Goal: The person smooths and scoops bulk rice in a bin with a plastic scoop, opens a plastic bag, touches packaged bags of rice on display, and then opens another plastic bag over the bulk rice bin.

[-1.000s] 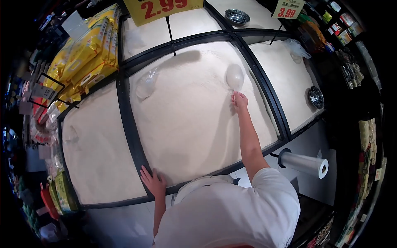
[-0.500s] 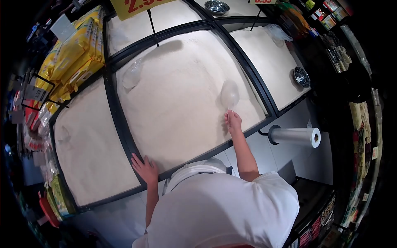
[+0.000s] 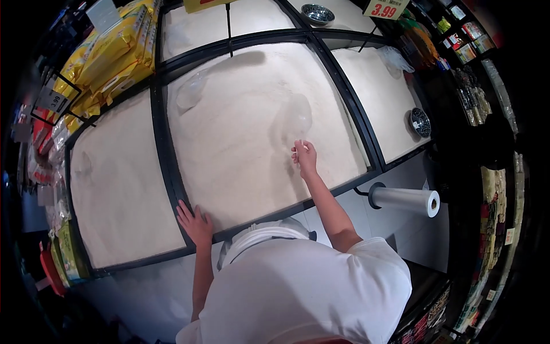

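Note:
In the head view a big black-framed bin [image 3: 167,155] holds a bed of fine white grain [image 3: 240,166], perhaps rice. My right hand [image 3: 305,157] is over the right part of it, closed around the thin handle of a translucent plastic scoop [image 3: 298,118]. The scoop's round bowl points away from me, low over the grain; whether it touches or holds any, I cannot tell. My left hand [image 3: 196,225] lies with spread fingers on the black frame at the bin's near left corner. Another clear plastic item [image 3: 191,93], perhaps a scoop, lies in the far left of the grain.
Neighbouring grain bins adjoin on both sides and behind. Metal bowls [image 3: 318,14] [image 3: 420,122] sit in two of them. Yellow sacks [image 3: 117,51] are stacked at far left. A plastic bag roll [image 3: 404,200] juts out at right. Price signs [image 3: 382,8] stand above the bins.
My right hand has moved left and a little farther from me with the scoop, over the grain. My left hand stays on the frame. The view has shifted slightly.

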Motion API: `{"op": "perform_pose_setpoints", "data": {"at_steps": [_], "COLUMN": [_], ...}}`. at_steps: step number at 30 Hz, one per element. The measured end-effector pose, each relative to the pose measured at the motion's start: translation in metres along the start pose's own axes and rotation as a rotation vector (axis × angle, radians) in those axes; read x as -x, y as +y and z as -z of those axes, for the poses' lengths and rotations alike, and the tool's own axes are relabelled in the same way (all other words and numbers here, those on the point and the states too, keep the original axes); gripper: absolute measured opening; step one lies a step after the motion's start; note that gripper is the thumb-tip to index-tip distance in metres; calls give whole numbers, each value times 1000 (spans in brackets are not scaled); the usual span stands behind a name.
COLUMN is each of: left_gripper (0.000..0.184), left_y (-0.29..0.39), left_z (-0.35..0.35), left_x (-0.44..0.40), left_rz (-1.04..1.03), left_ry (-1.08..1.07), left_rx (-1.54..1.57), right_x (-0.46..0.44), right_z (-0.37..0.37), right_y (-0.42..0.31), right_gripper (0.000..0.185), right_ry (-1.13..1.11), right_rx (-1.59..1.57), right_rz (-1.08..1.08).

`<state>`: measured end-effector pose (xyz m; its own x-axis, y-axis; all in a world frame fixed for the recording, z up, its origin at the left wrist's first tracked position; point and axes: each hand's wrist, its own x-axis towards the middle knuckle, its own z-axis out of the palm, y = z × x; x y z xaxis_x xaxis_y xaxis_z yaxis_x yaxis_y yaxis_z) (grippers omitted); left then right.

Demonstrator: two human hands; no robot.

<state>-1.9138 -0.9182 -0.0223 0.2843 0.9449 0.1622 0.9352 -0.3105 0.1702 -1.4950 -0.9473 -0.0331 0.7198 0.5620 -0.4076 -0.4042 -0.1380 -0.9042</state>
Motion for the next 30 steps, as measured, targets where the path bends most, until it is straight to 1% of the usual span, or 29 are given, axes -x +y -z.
{"op": "perform_pose_setpoints", "data": {"at_steps": [4,7,10,12,17,20,26,30], "left_gripper": [39,41,43,43,41,40,39,38], "left_y": [-1,-1,0,1,4,4,3,3], "left_z": [-4,-4,-3,-2,0,-2,0,0], "left_x": [-2,-2,-4,-4,-6,-5,-3,-2], "left_rz": [28,35,34,28,-1,-14,-41,-45], "left_ry": [1,1,11,15,31,39,34,34], "left_rx": [7,8,11,15,9,-9,-36,-22], "right_x": [-77,-127,-165,-171,-144,-103,-22,26], "right_z": [-61,-102,-121,-119,-77,-41,37,75], "right_y": [-21,-30,-23,-17,2,13,35,41], "right_gripper": [33,33,31,27,25,25,28,27], "right_ry": [-80,-88,-49,-23,37,83,194,233], "right_rx": [43,7,-51,-111,-193,-161,-274,-272], "right_rz": [47,1,-49,-65,-57,-46,-46,-102]}}
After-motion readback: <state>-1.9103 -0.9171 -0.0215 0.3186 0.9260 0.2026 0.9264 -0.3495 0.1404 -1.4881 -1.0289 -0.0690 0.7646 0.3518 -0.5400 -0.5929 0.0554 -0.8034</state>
